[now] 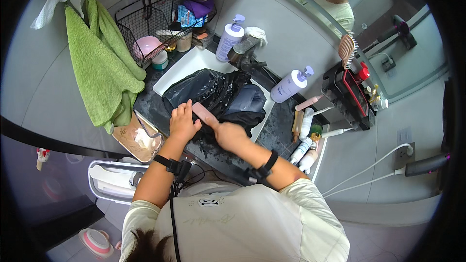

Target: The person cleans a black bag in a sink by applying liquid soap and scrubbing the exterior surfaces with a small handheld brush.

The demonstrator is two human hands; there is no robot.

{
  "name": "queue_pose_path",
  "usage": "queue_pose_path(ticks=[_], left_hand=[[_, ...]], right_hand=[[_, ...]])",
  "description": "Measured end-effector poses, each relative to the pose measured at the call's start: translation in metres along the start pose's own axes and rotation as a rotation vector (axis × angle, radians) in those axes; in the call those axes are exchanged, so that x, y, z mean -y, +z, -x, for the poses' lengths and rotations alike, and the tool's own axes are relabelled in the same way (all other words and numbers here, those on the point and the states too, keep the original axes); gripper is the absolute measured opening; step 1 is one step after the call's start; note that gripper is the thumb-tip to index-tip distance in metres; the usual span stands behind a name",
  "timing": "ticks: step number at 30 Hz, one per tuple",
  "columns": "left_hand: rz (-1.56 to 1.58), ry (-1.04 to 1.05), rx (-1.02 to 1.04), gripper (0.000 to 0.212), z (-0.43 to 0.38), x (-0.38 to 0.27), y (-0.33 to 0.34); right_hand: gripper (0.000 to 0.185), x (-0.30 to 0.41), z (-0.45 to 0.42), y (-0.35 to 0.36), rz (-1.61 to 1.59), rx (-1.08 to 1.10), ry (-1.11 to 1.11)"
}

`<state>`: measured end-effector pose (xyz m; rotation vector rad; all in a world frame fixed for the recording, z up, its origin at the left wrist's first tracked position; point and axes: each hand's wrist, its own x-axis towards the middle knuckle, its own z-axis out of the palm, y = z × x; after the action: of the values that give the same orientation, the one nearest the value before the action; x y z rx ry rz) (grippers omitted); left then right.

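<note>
A bulky wet dark bundle (204,87), black and shiny with a grey-blue part at its right, fills most of a white rectangular sink (171,78). Whether it is cloth or a bag is hard to tell. My right hand (231,136), slightly blurred, holds a pink oblong block (204,112) against the bundle's near side. Just left of that block, my left hand (183,123) rests at the bundle's near-left edge with its thumb apart from the fingers. What lies under its fingers is hidden. Behind the sink stands a dark faucet (242,52).
Lilac pump bottles (229,42) (291,85) flank the faucet. A wire basket (145,22) hangs behind left, near a green towel (98,65). Several tubes (301,151) and a black organizer (347,98) stand right. A bin (125,127) is left; white cables (364,174) hang at right.
</note>
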<state>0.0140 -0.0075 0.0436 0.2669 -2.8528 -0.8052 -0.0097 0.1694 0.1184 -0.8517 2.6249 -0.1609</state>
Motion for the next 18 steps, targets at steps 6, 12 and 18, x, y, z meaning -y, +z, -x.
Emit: queue_pose_path(ticks=[6,12,18], left_hand=[[-0.016,0.005,0.037,0.076,-0.005,-0.012,-0.003],[-0.005,-0.028,0.032,0.077,0.000,-0.003,0.000],[-0.020,0.035,0.005,0.077,-0.003,-0.008,0.000]], right_hand=[[0.036,-0.103,-0.072,-0.026,-0.039,-0.227,0.468],[0.041,-0.006,-0.011,0.007,-0.011,0.072,0.170],[0.031,-0.072,-0.052,-0.008,0.107,-0.096,0.287]])
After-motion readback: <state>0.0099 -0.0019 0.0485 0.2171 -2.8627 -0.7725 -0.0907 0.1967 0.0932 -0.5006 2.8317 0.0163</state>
